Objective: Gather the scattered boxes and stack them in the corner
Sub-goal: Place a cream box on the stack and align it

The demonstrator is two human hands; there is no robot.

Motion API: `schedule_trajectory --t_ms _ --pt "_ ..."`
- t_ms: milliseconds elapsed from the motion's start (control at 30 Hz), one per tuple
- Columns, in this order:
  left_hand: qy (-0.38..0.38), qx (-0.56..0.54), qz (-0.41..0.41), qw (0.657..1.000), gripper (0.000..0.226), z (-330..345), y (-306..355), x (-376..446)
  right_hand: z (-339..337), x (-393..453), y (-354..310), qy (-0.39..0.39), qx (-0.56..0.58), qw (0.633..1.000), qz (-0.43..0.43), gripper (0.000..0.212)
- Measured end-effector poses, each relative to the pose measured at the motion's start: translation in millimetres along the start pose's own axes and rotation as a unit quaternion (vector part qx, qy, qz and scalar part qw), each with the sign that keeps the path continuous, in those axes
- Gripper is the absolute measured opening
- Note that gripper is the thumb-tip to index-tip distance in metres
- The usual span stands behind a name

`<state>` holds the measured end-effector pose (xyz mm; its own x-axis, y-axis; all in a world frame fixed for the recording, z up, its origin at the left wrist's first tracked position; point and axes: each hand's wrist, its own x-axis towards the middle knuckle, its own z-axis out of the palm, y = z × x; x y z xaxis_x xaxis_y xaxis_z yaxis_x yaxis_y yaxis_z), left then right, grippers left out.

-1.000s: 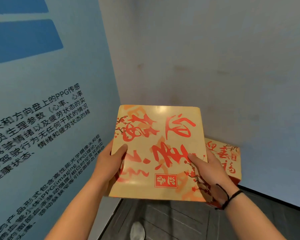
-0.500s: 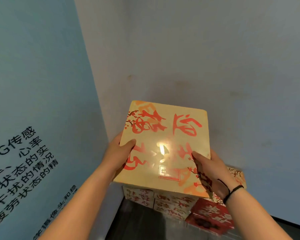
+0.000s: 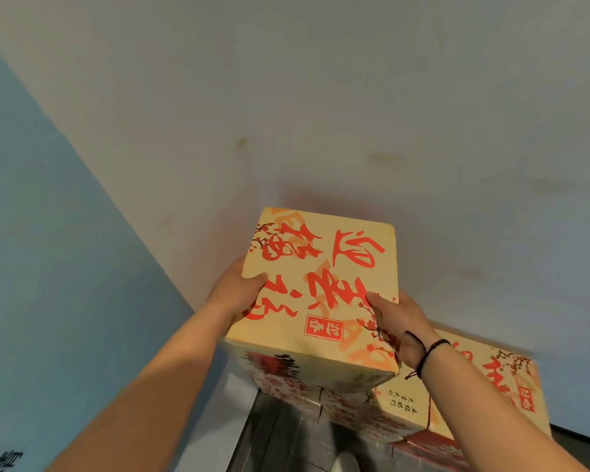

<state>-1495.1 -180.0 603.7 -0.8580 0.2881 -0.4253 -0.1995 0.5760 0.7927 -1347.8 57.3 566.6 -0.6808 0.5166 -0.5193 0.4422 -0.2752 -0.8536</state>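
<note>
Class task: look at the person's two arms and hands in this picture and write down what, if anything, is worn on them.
Both forearms are bare, with no sleeves or gloves in view. The right hand has a thin black cord band round its wrist, with a loose end hanging. The left hand and its wrist carry nothing. No rings show.

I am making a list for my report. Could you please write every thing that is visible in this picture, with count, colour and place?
held box: 1, yellow with red calligraphy, in the corner, gripped on both sides
boxes below: at least 2, same print, under and right of it
walls: 2, grey-white behind, blue at left
floor: dark, bottom centre
wristband: 1, black, on right wrist
left hand: grips left edge
right hand: grips right edge
</note>
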Motion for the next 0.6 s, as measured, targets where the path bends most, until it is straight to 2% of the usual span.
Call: schedule_trajectory --t_ms 233,433,600 --pt "0.073 0.096 -0.021 0.993 0.041 18.4 -14.7 71.6 23.2 58.9 20.8 0.021 0.016 0.999 0.025 0.033" --pt "0.072 0.207 0.027 0.975 0.052 26.6 -32.4 109.9 37.1 84.2 38.8 0.044 0.037 0.997 0.049 0.033" --pt "0.064 0.220 -0.008 0.973 0.066 25.2 -40.9 128.3 51.6 93.2 50.2 0.049 0.051 0.995 0.067 0.032"
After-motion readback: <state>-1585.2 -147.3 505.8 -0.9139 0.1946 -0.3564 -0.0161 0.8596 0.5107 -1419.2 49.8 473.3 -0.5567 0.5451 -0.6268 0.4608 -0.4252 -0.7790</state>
